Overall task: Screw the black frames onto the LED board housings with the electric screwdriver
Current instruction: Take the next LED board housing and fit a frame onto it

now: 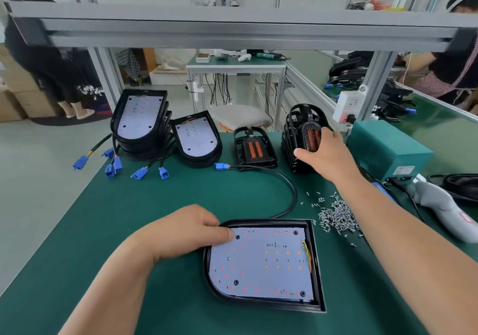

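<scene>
Near surface (129, 218) edge: LED board housing (316, 270) lies flat, board up.
Left hand (186, 233): fingers curled on housing's rim, thumb on board.
Right hand (327, 153): clasps top of stacked black frames (291, 138), far right.

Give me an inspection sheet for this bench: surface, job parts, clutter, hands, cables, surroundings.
Surface: green bench mat, flat.
Job's things: black housing with white LED board in front; stacked housings back left; black frame stacks behind; grey-wrapped tool, likely the screwdriver, lying right.
Clutter: silver screws heaped beside the housing.
Hands: left hand grips the housing's rim; right hand grasps the right stack's top frame.
Cables: black cable curls away from the housing; blue connectors near the mat's left edge.
Surroundings: aluminium beam overhead; people at other benches.
</scene>
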Action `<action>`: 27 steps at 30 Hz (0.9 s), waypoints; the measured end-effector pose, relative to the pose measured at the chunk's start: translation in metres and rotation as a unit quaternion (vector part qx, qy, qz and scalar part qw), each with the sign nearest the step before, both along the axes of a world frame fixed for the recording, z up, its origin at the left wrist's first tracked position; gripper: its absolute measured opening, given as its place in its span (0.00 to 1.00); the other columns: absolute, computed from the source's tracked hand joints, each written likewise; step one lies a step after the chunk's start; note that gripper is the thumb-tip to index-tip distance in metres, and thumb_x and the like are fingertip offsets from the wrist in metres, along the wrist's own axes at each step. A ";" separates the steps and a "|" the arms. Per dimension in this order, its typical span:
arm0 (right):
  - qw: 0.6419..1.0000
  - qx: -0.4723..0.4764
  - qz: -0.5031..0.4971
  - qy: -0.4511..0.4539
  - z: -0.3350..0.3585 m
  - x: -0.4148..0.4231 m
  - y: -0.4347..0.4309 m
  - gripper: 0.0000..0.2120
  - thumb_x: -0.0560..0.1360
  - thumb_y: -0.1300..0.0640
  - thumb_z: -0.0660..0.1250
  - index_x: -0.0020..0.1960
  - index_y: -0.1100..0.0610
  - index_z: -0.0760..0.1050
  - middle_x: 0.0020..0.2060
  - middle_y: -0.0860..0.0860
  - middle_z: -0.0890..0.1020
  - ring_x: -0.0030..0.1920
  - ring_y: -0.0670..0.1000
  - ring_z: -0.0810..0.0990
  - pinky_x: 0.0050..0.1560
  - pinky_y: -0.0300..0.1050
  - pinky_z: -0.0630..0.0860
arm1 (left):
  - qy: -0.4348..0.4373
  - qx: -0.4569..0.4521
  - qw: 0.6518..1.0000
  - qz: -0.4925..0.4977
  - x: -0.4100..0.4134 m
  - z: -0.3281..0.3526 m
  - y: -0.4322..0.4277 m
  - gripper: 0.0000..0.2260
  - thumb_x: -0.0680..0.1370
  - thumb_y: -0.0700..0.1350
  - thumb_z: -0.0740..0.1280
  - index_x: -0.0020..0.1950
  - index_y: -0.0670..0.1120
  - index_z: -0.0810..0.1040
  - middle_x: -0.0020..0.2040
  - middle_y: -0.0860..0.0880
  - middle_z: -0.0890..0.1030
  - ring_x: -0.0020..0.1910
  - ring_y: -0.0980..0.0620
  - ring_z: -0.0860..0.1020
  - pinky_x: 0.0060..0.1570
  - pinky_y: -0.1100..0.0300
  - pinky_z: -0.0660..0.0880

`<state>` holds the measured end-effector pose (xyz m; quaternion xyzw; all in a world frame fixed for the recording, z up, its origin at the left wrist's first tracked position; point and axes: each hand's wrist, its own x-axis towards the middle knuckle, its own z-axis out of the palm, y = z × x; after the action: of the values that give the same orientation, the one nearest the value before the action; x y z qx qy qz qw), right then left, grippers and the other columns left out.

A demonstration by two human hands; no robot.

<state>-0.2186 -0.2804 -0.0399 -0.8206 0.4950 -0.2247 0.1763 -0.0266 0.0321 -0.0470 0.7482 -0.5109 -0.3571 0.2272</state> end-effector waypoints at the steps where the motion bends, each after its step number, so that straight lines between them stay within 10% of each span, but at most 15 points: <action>1: 1.000 0.000 -0.003 -0.005 -0.001 0.002 0.001 0.35 0.71 0.34 0.73 0.65 0.57 0.68 0.66 0.60 0.70 0.58 0.66 0.77 0.56 0.59 0.78 | 0.004 0.000 1.000 -0.004 -0.002 -0.001 -0.001 0.29 0.72 0.66 0.72 0.35 0.49 0.59 0.33 0.52 0.58 0.33 0.50 0.57 0.36 0.52 0.53; 6: 1.000 -0.001 -0.012 -0.010 -0.003 0.008 0.004 0.45 0.71 0.34 0.74 0.74 0.60 0.64 0.72 0.62 0.67 0.67 0.67 0.73 0.65 0.65 0.76 | 0.014 -0.003 1.000 -0.019 -0.007 -0.001 -0.004 0.29 0.74 0.64 0.73 0.35 0.48 0.58 0.33 0.51 0.57 0.34 0.48 0.56 0.37 0.50 0.52; 22: 0.977 -0.034 0.170 -0.124 0.015 -0.026 0.042 0.19 0.71 0.43 0.74 0.56 0.46 0.69 0.56 0.48 0.72 0.52 0.45 0.72 0.50 0.40 0.68 | 0.058 0.001 0.998 0.033 -0.007 -0.005 -0.007 0.29 0.70 0.62 0.75 0.34 0.49 0.57 0.31 0.51 0.57 0.30 0.48 0.54 0.31 0.55 0.50; 27: 0.973 0.014 0.224 -0.057 0.008 -0.032 0.068 0.50 0.68 0.37 0.72 0.85 0.49 0.58 0.80 0.39 0.59 0.78 0.37 0.57 0.74 0.34 0.54 | 0.059 -0.013 0.996 0.070 -0.006 -0.005 -0.008 0.28 0.70 0.62 0.75 0.33 0.50 0.57 0.30 0.52 0.57 0.29 0.50 0.55 0.28 0.57 0.51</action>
<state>-0.2510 -0.2128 -0.0315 -0.8941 0.2904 -0.2188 0.2616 -0.0329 0.0244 -0.0524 0.7567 -0.4477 -0.3772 0.2909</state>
